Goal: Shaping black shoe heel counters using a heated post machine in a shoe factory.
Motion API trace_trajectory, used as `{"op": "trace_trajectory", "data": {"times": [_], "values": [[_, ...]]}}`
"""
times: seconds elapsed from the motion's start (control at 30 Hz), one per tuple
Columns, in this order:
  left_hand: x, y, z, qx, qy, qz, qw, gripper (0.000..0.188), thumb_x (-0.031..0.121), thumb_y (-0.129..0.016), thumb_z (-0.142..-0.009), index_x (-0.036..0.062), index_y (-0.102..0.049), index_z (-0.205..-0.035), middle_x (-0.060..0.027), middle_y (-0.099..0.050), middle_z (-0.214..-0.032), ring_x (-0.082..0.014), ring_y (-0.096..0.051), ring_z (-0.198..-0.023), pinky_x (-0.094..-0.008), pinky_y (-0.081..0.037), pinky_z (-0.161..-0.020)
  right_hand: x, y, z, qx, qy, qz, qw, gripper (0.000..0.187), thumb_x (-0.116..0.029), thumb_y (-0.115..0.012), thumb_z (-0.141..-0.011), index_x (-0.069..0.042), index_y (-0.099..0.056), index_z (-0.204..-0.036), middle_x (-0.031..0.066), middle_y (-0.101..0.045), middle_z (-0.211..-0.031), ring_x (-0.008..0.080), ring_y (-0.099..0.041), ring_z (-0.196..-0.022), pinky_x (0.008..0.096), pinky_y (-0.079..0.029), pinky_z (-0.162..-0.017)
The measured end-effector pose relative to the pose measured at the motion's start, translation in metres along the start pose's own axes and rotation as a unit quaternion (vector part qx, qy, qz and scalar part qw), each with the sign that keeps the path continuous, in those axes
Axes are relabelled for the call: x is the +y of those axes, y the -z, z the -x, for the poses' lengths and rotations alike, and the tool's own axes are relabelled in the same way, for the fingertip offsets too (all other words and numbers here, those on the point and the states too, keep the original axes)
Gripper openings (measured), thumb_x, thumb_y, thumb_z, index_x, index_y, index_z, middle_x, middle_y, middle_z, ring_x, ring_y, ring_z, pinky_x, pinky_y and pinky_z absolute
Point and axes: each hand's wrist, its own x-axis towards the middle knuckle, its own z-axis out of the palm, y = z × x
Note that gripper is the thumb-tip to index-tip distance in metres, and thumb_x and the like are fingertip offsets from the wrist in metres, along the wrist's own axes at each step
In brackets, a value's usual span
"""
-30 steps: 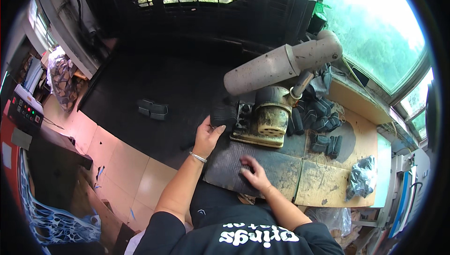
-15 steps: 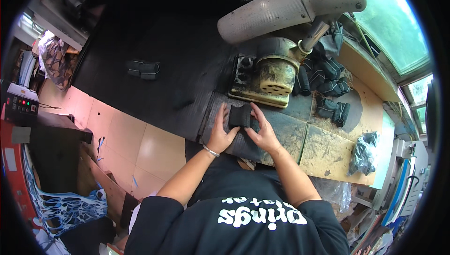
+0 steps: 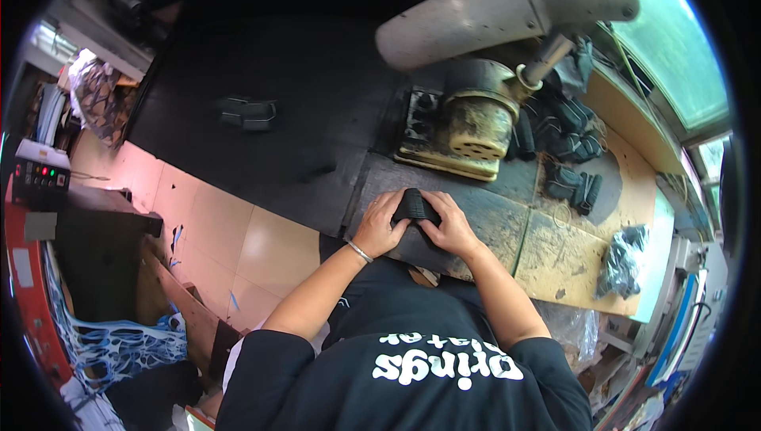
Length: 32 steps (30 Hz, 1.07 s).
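Observation:
Over the near edge of the bench, both hands grip a small black ribbed piece [image 3: 416, 205], bent into an arch between them. My left hand [image 3: 382, 223], with a silver bracelet at the wrist, presses it from the left with fingers and thumb. From the right, my right hand [image 3: 452, 226] holds it the same way, thumb on the near side. What kind of piece it is cannot be made out. Just beyond the hands stands a stained, cream-coloured machine [image 3: 476, 118] with a perforated round housing on a flat base.
A thick grey tube-shaped arm [image 3: 468, 19] overhangs the machine. Several black bundles with pale edging [image 3: 575, 146] lie right of it, near a clear plastic bag [image 3: 624, 261]. Another black bundle [image 3: 248, 113] rests on the dark bench top [image 3: 301, 59]. A control box [image 3: 43, 168] sits far left.
The black piece has gone from lying flatter to being bent into an arch. My fingers have closed in around it, and the hands sit slightly nearer to me.

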Motion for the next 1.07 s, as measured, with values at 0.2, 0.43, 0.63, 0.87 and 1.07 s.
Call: {"op": "trace_trajectory", "data": {"times": [0.2,0.43,0.63,0.87,1.07], "values": [[-0.028,0.088,-0.007,0.017,0.183,0.169,0.968,0.053,0.014,-0.076,-0.079,-0.0074,-0.058,-0.124,-0.0135,-0.063,-0.112,-0.0193,-0.063,-0.1,-0.0293,-0.049,-0.088,-0.039,-0.027,-0.083,-0.107,-0.066,-0.167,0.978,0.057,-0.03,-0.071,-0.08,0.006,-0.059,-0.122,0.0223,-0.062,-0.119,0.0327,-0.061,-0.11,0.0379,-0.049,-0.092],[-0.084,0.183,-0.038,-0.014,0.361,0.189,0.913,0.046,0.031,-0.069,-0.087,-0.0044,-0.066,-0.116,-0.0043,-0.068,-0.094,-0.0089,-0.058,-0.08,-0.0226,-0.045,-0.068,-0.08,-0.071,-0.193,-0.162,-0.101,-0.177,0.966,0.055,-0.036,-0.07,-0.077,0.006,-0.067,-0.112,0.0192,-0.07,-0.094,0.0238,-0.067,-0.088,0.0335,-0.051,-0.082],[-0.094,0.188,-0.045,-0.028,0.388,0.214,0.896,0.042,0.035,-0.07,-0.086,-0.0016,-0.071,-0.106,-0.0022,-0.067,-0.087,-0.0087,-0.056,-0.072,-0.0229,-0.045,-0.063,-0.076,-0.079,-0.217,-0.222,-0.159,-0.161,0.949,0.045,-0.034,-0.07,-0.075,0.003,-0.073,-0.1,0.0147,-0.071,-0.087,0.0211,-0.066,-0.084,0.0312,-0.051,-0.078],[-0.114,0.186,-0.046,-0.026,0.389,0.163,0.906,0.048,0.04,-0.073,-0.083,-0.0022,-0.07,-0.104,-0.0024,-0.066,-0.084,-0.0095,-0.056,-0.07,-0.0227,-0.046,-0.062,-0.075,-0.089,-0.223,-0.238,-0.148,-0.096,0.955,0.051,-0.038,-0.068,-0.075,0.005,-0.071,-0.103,0.0182,-0.07,-0.092,0.0243,-0.067,-0.089,0.0322,-0.051,-0.081],[-0.125,0.213,-0.014,-0.027,0.436,0.239,0.867,0.055,0.05,-0.069,-0.083,0.0001,-0.069,-0.108,-0.0059,-0.066,-0.091,-0.0158,-0.057,-0.084,-0.0297,-0.047,-0.075,-0.052,-0.112,-0.239,-0.326,-0.101,-0.254,0.905,0.051,-0.033,-0.062,-0.082,-0.001,-0.066,-0.12,0.0225,-0.066,-0.115,0.0299,-0.059,-0.119,0.0341,-0.043,-0.104]]}}
